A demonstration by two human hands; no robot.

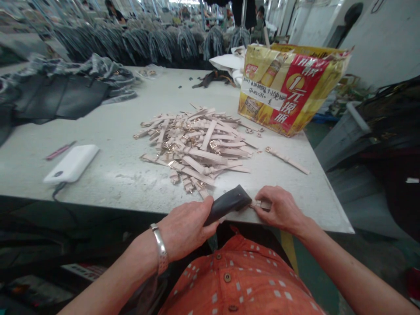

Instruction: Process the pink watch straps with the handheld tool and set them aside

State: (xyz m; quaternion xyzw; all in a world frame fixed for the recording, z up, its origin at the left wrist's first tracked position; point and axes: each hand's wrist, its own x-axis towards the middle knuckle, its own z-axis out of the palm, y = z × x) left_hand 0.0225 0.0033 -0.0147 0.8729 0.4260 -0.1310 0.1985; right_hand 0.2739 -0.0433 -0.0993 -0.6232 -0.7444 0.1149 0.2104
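At the table's front edge my left hand [188, 223] grips a dark, flat leather-like piece [229, 203] between thumb and fingers. What the piece is exactly I cannot make out. Its far end meets a small beige buckle strap [265, 204], which my right hand [278, 208] pinches between thumb and fingertips. Whether the two are joined is too small to see. Just beyond my hands lies a heap of beige buckle straps [200, 153] with gold-coloured buckles. One single strap [288, 160] lies apart on the right.
A yellow and red carton [292, 92] stands at the table's right back corner. A white power bank [72, 164] with a cable lies on the left, near a thin pink tool [60, 151]. Black pieces [65, 96] cover the back left. A grey bin [341, 140] stands beyond the right edge.
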